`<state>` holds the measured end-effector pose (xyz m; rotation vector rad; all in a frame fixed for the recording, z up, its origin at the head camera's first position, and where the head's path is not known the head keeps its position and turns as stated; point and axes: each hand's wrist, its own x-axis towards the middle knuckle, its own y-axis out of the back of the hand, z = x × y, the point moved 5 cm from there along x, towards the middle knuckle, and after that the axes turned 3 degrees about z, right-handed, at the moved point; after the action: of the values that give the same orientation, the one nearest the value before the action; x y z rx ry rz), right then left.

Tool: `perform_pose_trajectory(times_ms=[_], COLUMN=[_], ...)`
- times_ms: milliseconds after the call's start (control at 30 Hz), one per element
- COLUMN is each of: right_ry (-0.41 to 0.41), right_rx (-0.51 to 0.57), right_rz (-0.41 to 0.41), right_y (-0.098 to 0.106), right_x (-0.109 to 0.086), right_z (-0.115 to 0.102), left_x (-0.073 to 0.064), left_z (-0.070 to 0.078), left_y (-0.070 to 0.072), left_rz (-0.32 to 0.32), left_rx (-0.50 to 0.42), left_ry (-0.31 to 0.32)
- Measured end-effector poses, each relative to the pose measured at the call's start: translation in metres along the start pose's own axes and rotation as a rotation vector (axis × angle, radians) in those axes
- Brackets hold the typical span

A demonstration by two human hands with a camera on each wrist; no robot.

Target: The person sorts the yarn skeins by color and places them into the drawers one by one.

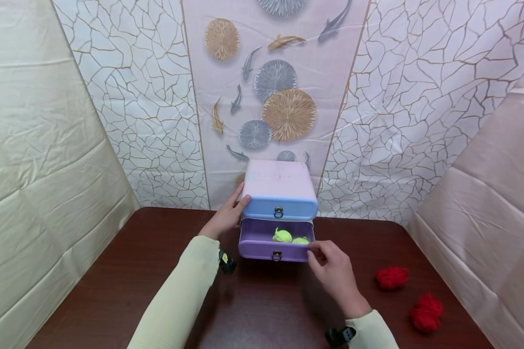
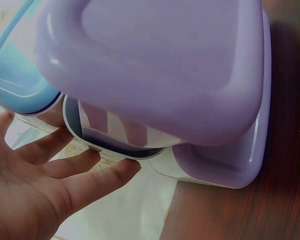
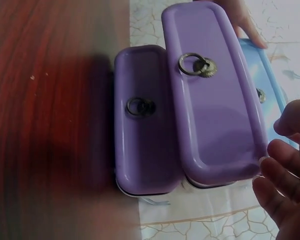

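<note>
A small chest of drawers (image 1: 279,179) with a pink top stands at the back of the table. Its top drawer (image 1: 262,208) is blue and closed. The purple middle drawer (image 1: 255,250) is pulled out, with two yellow-green yarn balls (image 1: 282,236) inside it. Against the chest's left side rests my left hand (image 1: 227,215), fingers spread and nearly straight in the left wrist view (image 2: 45,180). My right hand (image 1: 334,271) has its fingertips at the right front corner of the pulled-out drawer, fingers loosely bent. Below it, the right wrist view shows another purple drawer (image 3: 145,145), closed.
Two red yarn balls, a farther one (image 1: 391,278) and a nearer one (image 1: 426,312), lie on the right of the dark brown table (image 1: 262,310). Patterned cloth (image 1: 419,121) hangs behind the table, and plain cloth (image 1: 39,169) hangs at the sides.
</note>
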<state>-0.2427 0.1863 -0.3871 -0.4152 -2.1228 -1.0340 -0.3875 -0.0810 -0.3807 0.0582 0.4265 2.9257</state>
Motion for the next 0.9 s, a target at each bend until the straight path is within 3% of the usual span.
perform_pose_trajectory(times_ms=[433, 900], right_ry=[0.099, 0.069], right_rx=[0.050, 0.001], right_rz=[-0.028, -0.168], right_y=[-0.017, -0.035], right_x=[-0.010, -0.017], right_z=[-0.014, -0.027], left_x=[-0.001, -0.001], left_z=[0.001, 0.000], left_y=[0.000, 0.000], left_rz=[-0.001, 0.005], left_rx=[0.005, 0.005], left_ry=[0.005, -0.007])
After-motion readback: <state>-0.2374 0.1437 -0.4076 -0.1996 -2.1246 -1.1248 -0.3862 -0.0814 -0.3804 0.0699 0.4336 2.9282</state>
